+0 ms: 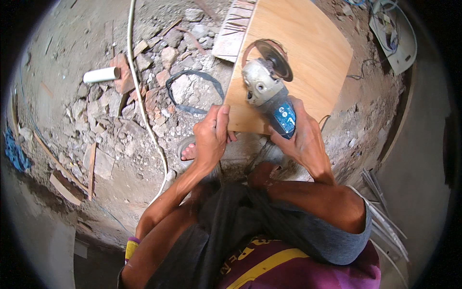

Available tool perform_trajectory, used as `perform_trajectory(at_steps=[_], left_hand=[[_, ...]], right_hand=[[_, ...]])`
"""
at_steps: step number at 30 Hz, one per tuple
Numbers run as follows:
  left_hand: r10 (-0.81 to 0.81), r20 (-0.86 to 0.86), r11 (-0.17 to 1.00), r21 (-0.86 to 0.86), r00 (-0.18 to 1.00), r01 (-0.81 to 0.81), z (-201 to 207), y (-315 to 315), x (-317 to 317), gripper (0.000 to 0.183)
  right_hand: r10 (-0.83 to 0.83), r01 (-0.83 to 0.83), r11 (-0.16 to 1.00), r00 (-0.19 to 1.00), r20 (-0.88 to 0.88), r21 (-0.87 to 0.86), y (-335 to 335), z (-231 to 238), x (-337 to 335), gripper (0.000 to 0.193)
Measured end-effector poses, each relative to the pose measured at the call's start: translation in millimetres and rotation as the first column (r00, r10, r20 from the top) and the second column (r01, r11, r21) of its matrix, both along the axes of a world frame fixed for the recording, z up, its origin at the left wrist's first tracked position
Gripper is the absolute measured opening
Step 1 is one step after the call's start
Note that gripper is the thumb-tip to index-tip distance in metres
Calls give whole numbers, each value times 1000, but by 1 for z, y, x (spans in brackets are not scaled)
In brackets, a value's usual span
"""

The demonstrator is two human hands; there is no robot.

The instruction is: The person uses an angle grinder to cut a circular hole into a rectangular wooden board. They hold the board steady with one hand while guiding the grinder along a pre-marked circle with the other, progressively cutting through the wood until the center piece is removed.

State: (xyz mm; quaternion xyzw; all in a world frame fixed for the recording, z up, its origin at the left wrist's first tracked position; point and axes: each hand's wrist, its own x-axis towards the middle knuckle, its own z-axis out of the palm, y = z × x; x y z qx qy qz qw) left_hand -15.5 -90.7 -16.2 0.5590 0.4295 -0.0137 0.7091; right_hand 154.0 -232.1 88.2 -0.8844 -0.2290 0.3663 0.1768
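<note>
Plainly, grinder (273, 98) in right hand (307, 136)

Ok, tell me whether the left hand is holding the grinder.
No, the right hand grips the grinder, while the left hand holds the wooden board.

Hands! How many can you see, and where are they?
2: the left hand is at the near left corner of the plywood board; the right hand grips the angle grinder. No others show.
</note>
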Motion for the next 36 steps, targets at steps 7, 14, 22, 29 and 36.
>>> perform_trajectory(at_steps=[7, 14, 22, 29, 36], left_hand=[[0, -4, 1000, -1, 1000, 0, 0, -4, 1, 43], [40, 13, 999, 0, 999, -40, 0, -6, 3, 44], [48, 6, 999, 9, 999, -48, -2, -6, 2, 42], [7, -12, 999, 49, 1000, -6, 0, -6, 2, 47], [8, 1, 999, 54, 1000, -8, -1, -7, 2, 47]], right_hand=[[-1, 1, 1000, 999, -33, -6, -12, 1, 7, 71], [-20, 22, 989, 1000, -17, 144, -19, -11, 6, 65], [4, -5, 982, 1000, 9, 186, -25, -18, 7, 63], [12, -17, 979, 1000, 27, 202, -32, -25, 6, 67], [24, -32, 976, 999, 41, 214, -37, -28, 5, 70]])
